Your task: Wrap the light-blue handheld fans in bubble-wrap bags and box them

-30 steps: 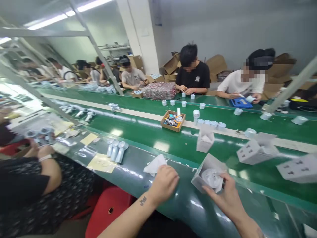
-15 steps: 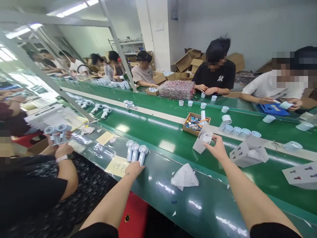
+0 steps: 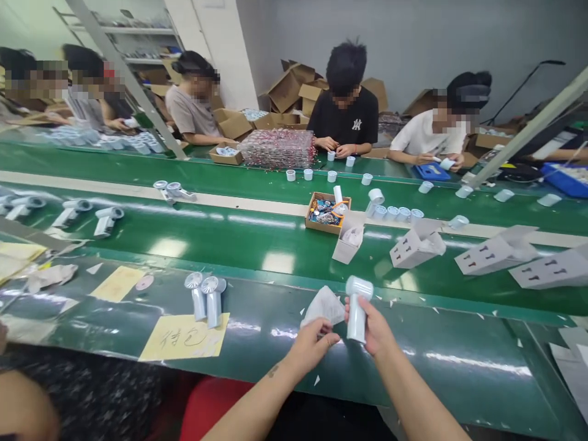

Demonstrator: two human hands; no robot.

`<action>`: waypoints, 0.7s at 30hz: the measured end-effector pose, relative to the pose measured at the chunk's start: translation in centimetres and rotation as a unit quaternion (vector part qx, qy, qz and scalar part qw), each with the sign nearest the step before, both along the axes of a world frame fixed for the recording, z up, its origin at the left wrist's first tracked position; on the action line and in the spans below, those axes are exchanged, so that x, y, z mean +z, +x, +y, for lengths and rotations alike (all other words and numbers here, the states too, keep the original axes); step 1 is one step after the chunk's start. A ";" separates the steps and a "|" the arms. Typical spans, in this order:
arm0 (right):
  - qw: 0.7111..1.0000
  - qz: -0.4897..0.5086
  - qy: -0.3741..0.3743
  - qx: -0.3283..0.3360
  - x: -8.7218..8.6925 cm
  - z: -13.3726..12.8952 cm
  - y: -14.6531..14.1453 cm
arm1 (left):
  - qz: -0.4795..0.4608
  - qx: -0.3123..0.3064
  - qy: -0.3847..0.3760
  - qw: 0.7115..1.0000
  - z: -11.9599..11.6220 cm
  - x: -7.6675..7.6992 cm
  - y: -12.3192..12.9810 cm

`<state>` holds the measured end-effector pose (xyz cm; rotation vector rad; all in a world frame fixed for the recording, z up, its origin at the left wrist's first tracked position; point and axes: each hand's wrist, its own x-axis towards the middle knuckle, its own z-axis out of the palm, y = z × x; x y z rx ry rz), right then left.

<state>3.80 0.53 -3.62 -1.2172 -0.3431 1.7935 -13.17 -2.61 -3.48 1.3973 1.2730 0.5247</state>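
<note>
My right hand is wrapped round a light-blue handheld fan, its round head up, above the near green work surface. Just to the left, my left hand has its thumb and fingers closed on the lower edge of a white soft pouch. Two similar fans lie side by side at the left, partly over a yellow paper with handwriting.
Beyond runs a green conveyor bearing open white boxes, a carton of small parts, fans and cups. Several people sit along its far side. A slanted metal post stands at the left. Paper scraps dot the near surface.
The view has turned right. My left hand has moved from the fans to the pouch. My right hand has left the white box on the conveyor and now holds a fan.
</note>
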 end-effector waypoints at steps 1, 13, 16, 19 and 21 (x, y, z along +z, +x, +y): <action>0.999 -0.007 -0.014 -0.028 -0.1 -0.4 1.3 | 0.076 -0.017 0.053 0.996 0.8 -0.5 0.6; 0.982 0.120 -0.142 -0.026 1.5 -9.0 7.8 | 0.123 -0.025 0.042 0.991 5.8 -0.1 2.2; 0.969 0.222 -0.092 0.054 2.8 -9.9 6.9 | 0.020 0.024 0.017 0.999 4.2 2.9 2.4; 0.963 0.257 -0.010 0.082 4.6 -9.1 5.9 | -0.136 0.074 -0.006 0.988 1.9 5.4 3.6; 0.970 0.229 0.015 0.081 5.8 -8.1 6.0 | -0.169 0.078 0.006 0.982 0.7 6.5 4.4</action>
